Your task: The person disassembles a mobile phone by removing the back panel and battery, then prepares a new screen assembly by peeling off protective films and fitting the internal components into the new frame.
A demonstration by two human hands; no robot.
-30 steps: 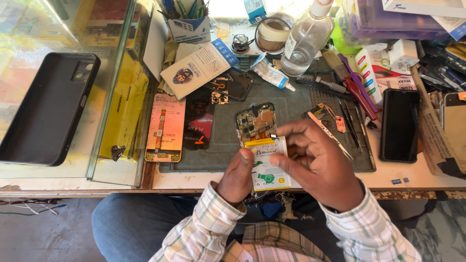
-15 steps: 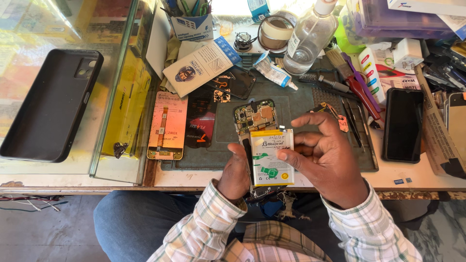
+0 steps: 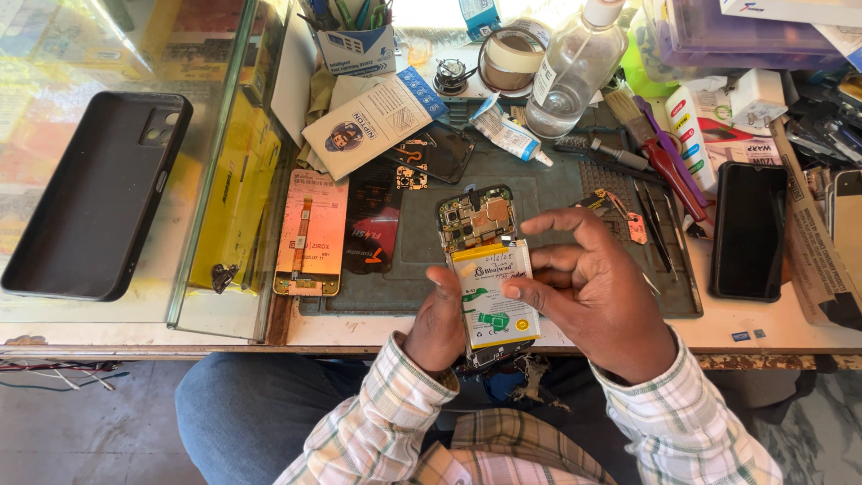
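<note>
Seen from overhead, a repair bench spread around a grey-green work mat [image 3: 557,193]. Well to the left of the mat, a black phone case [image 3: 94,193] lay face-up on a glass counter. At the mat's left edge lay an orange display panel [image 3: 310,233].

Over the mat's near edge, the person's left hand [image 3: 440,319] gripped an opened phone [image 3: 476,223] by its left side, thumb hooked over the rim. The phone's back was off and its circuit board was bared at the top. A white, yellow and green battery [image 3: 492,301] lay in the frame below the board.

The right hand [image 3: 597,287] closed on nothing. Its thumb tip rested on the battery's right edge while the other fingers fanned loosely above the phone. By the look of it, the battery was being pressed or squared in its bay; whether it sat fully home could not be told.

Beyond the mat's far edge stood a clear bottle [image 3: 575,72], with a small glue tube [image 3: 507,135] lying beside it. Thin hand tools [image 3: 660,235] lay on the mat's right side, and just past its right edge a black phone [image 3: 747,229] lay flat.
</note>
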